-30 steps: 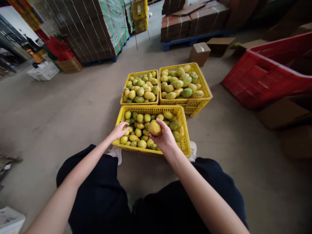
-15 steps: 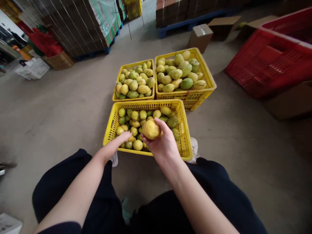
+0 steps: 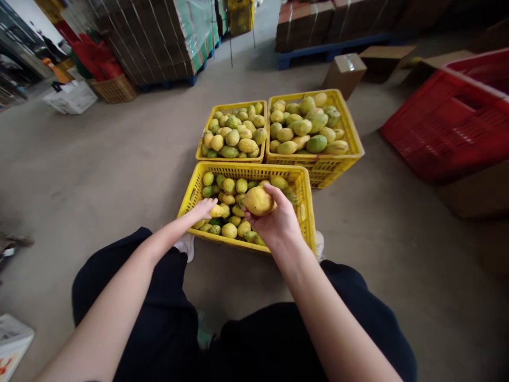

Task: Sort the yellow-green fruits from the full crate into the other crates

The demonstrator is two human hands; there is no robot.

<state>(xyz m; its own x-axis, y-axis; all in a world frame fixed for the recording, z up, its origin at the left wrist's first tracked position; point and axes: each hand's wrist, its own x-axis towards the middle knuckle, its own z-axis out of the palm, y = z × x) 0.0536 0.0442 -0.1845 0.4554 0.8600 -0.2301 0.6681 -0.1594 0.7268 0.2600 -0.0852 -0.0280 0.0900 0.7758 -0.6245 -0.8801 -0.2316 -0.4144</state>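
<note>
Right hand (image 3: 279, 224) is still gripping yellow fruit (image 3: 257, 201) | left hand (image 3: 203, 209) is now reaching deeper into front crate (image 3: 306, 208), finger grip unclear | both are being occupied

A grey, concrete-like floor (image 3: 131, 175) spreads across the frame, dim and darker toward the right edge. At the upper left, a large strapped brown stack (image 3: 139, 42), partly wrapped in green and clear film, stands on a blue pallet (image 3: 190, 81); at the upper right, brown boxes (image 3: 304, 26) rest on a second blue pallet (image 3: 330, 53). Pale brightness shows in the top left corner.
</note>
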